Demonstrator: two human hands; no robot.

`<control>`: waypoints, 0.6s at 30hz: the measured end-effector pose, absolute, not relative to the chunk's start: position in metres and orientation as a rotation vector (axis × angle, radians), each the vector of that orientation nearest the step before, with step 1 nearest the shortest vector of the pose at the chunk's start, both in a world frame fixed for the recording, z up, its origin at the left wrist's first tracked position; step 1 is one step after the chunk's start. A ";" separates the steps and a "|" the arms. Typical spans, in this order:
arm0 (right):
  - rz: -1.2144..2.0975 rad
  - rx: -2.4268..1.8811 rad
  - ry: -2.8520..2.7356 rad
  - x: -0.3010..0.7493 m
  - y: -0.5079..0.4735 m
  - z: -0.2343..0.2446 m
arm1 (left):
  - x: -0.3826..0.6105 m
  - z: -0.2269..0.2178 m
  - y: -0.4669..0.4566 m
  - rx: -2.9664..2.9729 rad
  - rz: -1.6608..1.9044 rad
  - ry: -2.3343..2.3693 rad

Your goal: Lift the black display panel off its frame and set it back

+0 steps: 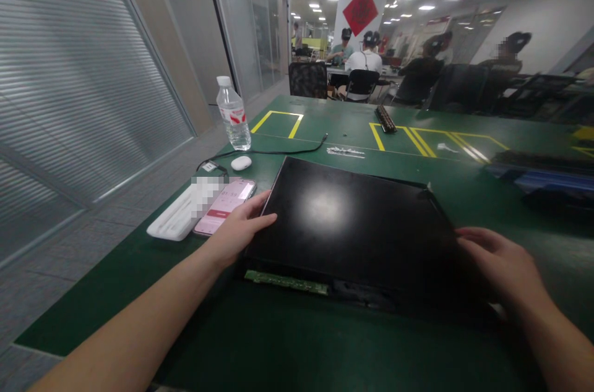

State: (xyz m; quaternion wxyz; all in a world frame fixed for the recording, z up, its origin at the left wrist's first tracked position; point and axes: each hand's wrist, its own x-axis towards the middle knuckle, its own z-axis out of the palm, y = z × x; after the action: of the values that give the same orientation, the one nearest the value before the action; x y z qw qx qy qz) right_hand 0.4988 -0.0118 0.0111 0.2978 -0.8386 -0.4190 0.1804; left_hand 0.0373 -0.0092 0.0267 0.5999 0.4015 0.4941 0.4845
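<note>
A glossy black LCD panel (pixel 352 225) is in front of me, tilted slightly, with a ceiling light reflected on its face. A strip of green circuit board (pixel 286 281) shows below its near edge. My left hand (pixel 241 222) grips the left edge, thumb on the face and fingers partly hidden beyond the side. At the opposite edge, my right hand (pixel 501 259) has its fingers closed against the panel; their tips are hidden. Whether the panel touches the table below I cannot tell.
Left of the panel lie a pink-screened phone (pixel 223 209), a white power bank (pixel 174 216) and a white earbud case (pixel 241 162). A water bottle (pixel 233 117) and black cable (pixel 283 151) are behind. Yellow tape (pixel 420 141) marks the green table (pixel 116 299). People sit beyond.
</note>
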 end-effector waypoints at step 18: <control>0.466 -2.225 -1.125 0.493 -0.011 0.015 | 0.036 0.026 -0.012 0.978 1.123 1.188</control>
State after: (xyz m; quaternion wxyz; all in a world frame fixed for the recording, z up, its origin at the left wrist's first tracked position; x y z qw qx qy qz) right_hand 0.4927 -0.0115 0.0154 0.2979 -0.8374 -0.4235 0.1752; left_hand 0.0360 -0.0120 0.0262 0.5796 0.4184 0.5083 0.4803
